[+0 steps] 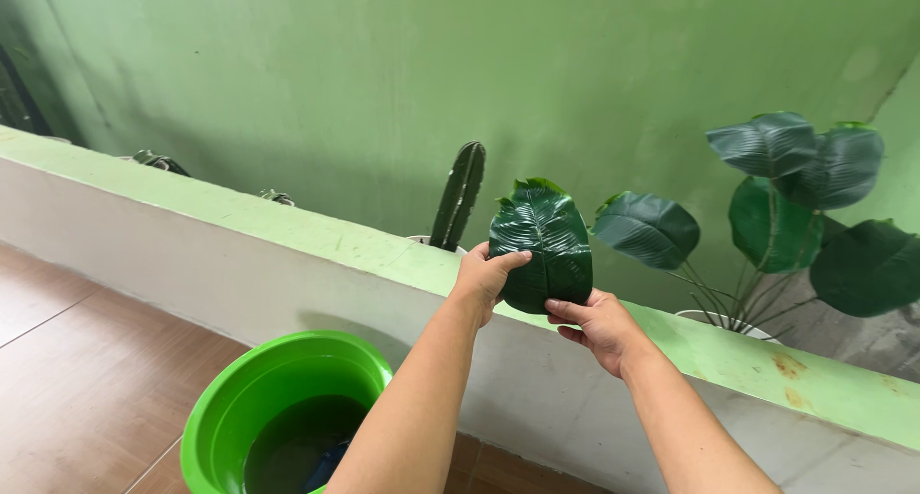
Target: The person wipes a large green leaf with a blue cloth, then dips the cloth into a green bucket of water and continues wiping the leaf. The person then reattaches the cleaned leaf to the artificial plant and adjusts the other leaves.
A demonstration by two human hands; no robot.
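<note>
A broad dark green leaf [542,240] stands up above the low wall, held from both sides. My left hand [485,276] grips its left edge with the thumb across the front. Pinching the leaf's lower edge from below is my right hand [596,325]. The leaf belongs to the same kind of plant as the large-leaved pot plant [786,202] to the right, whose white pot [724,321] peeks over the ledge. A tall green cactus [459,193] rises just left of the held leaf, behind the wall.
A low white wall with a green top ledge [287,226] runs across the view. A bright green basin [278,408] holding dark water and something blue sits on the brown tiled floor [86,379]. A green painted wall [383,72] stands behind.
</note>
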